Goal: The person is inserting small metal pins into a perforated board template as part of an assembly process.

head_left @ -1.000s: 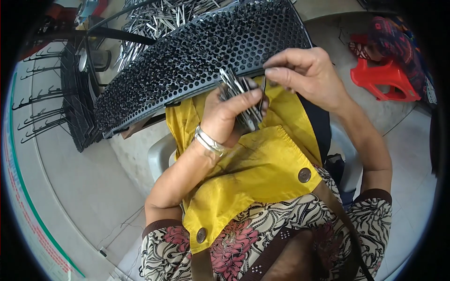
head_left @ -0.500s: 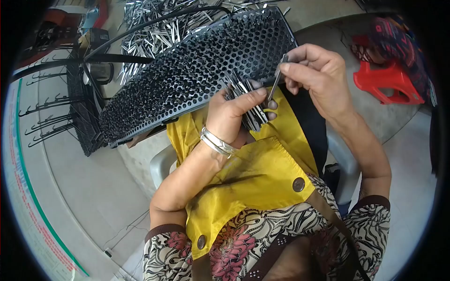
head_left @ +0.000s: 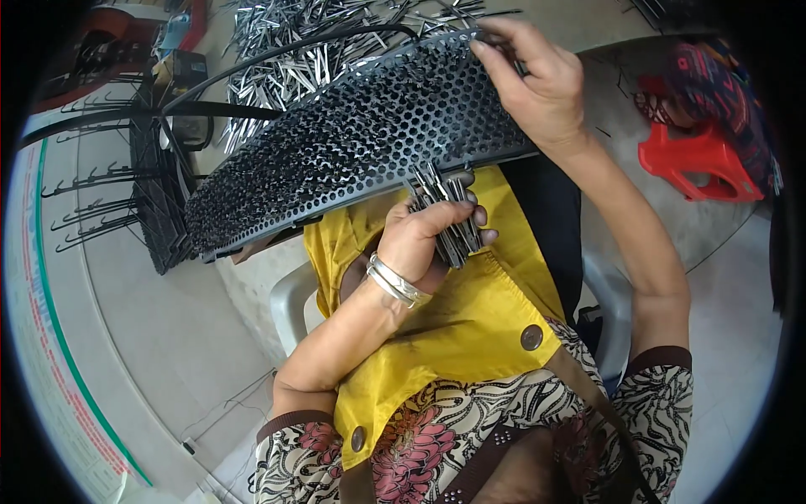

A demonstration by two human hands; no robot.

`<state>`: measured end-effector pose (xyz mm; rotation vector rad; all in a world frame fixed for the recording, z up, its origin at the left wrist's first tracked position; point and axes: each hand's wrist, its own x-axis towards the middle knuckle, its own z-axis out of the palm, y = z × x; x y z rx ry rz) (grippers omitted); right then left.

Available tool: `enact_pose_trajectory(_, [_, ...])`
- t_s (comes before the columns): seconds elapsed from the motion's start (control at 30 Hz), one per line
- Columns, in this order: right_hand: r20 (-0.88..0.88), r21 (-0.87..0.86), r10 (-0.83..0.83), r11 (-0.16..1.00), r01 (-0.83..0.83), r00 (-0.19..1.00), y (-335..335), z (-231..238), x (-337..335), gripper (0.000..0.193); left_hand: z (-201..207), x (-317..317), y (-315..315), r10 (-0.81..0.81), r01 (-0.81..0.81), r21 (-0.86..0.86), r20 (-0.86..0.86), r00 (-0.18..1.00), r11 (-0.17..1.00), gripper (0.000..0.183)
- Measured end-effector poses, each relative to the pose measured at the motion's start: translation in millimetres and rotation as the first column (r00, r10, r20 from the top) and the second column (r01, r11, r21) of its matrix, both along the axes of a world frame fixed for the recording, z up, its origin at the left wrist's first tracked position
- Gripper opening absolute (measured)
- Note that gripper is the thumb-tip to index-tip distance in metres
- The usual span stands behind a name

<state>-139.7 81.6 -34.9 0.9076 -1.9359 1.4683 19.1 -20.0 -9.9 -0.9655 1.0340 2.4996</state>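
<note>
My left hand [head_left: 420,235] is closed round a bundle of thin dark metal strips [head_left: 452,227], the thumb lying across them. It rests above my yellow apron [head_left: 437,336], by the near edge of a long black perforated tray [head_left: 437,101]. Many of the tray's holes have small dark pieces standing in them, mostly toward the left and middle; those toward the right look bare. My right hand [head_left: 541,88] is at the tray's far right corner, thumb and forefinger pinched on a slim metal strip [head_left: 463,18], partly hidden by the fingertips.
A heap of loose metal strips [head_left: 294,67] lies behind the tray. A black cable or bar [head_left: 227,109] crosses over its left end. Racks of dark hooks [head_left: 96,181] stand at the left. A red plastic stool [head_left: 701,164] is at the right, beside another person's patterned clothing [head_left: 722,101].
My right hand has moved up and left, from beside the bundle to the tray's far corner. My left hand, still holding the bundle, sits slightly lower in the picture.
</note>
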Motion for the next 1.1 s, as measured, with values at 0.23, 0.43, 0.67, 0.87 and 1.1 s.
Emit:
enact_pose_trajectory(0.23, [-0.302, 0.146, 0.115, 0.987, -0.073, 0.946, -14.9, 0.1, -10.8, 0.019, 12.0, -2.7, -2.1, 0.068, -0.065, -0.033, 0.074, 0.995, 0.997, 0.019])
enact_pose_trajectory(0.43, [-0.274, 0.205, 0.130, 0.976, -0.074, 0.953, -14.1, -3.1, -5.8, 0.019, 4.3, -3.2, -1.4, 0.085, -0.085, -0.003, 0.024, 0.996, 0.996, 0.017])
enact_pose_trajectory(0.67, [-0.228, 0.554, 0.184, 0.832, -0.029, 0.956, -8.6, -5.5, 5.3, 0.015, 4.7, -6.0, -0.7, 0.132, -0.131, -0.006, 0.034, 0.991, 0.991, 0.018])
enact_pose_trajectory(0.87, [0.620, 0.114, 0.394, 0.810, -0.575, 0.678, 18.3, 20.2, 46.2, 0.012, 6.1, -8.3, -1.8, 0.146, -0.146, 0.006, 0.010, 0.989, 0.989, 0.016])
enact_pose_trajectory(1.1, [0.796, -0.177, 0.409, 0.862, -0.475, 0.446, 31.4, 30.6, 47.0, 0.012, 6.5, -7.9, 1.4, 0.072, -0.070, 0.045, -0.048, 0.996, 0.997, 0.018])
